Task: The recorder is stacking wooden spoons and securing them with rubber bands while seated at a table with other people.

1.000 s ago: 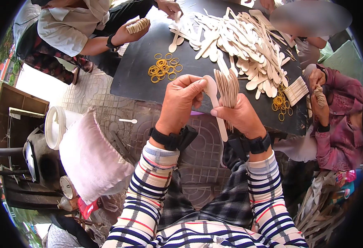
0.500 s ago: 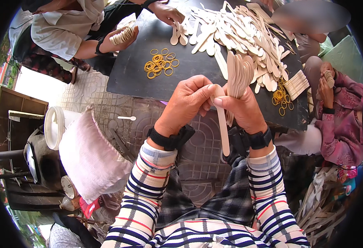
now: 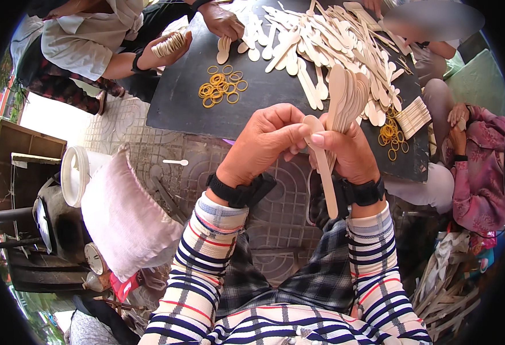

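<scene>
The right hand (image 3: 356,152) partly hides the lower spoon bundle (image 3: 347,100) — its exact count cannot be told. The top edge cuts off the black table (image 3: 175,98) and the white-shirted co-worker (image 3: 85,43). A grey blur (image 3: 433,22) covers part of another person (image 3: 428,70) — what the purple-shirted co-worker (image 3: 485,167) holds is too small to tell.

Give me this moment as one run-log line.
left hand: pinches pale wooden spoon; right hand: grips pale wooden spoon bundle; black table: pale wooden spoon pile, yellow rubber bands
</scene>
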Motion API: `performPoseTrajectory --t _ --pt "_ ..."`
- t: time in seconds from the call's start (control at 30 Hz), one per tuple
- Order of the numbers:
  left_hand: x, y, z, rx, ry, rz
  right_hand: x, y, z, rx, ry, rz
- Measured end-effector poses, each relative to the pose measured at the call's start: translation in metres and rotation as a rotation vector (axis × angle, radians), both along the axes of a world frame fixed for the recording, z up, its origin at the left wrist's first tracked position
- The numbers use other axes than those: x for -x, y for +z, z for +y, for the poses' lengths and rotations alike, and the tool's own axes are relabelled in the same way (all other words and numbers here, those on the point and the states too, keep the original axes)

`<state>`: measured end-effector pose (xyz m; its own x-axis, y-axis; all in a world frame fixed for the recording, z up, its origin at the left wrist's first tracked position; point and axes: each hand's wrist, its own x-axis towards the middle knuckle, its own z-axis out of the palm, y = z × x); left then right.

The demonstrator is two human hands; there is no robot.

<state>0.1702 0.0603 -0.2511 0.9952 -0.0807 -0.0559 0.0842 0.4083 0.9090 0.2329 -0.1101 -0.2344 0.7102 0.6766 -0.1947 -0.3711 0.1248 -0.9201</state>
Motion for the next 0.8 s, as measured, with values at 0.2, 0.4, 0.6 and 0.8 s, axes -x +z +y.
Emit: performPoseTrajectory --t 0.2,0.4,0.6,0.8 --pt "0.003 0.0 -0.004 -0.097 0.055 -0.139 -0.003 -0.012 -0.004 0.022 0.03 -0.002" --pt "0.004 0.001 -0.005 -0.442 0.171 -0.235 0.003 -0.014 0.001 0.042 -0.008 0.07" --pt "0.006 -0.001 -0.001 -0.162 0.07 -0.085 0.004 -0.012 0.0 -0.009 0.022 0.12" --pt "0.009 -0.002 0.0 -0.121 0.049 -0.057 0.004 -0.009 -0.005 0.049 0.045 0.035"
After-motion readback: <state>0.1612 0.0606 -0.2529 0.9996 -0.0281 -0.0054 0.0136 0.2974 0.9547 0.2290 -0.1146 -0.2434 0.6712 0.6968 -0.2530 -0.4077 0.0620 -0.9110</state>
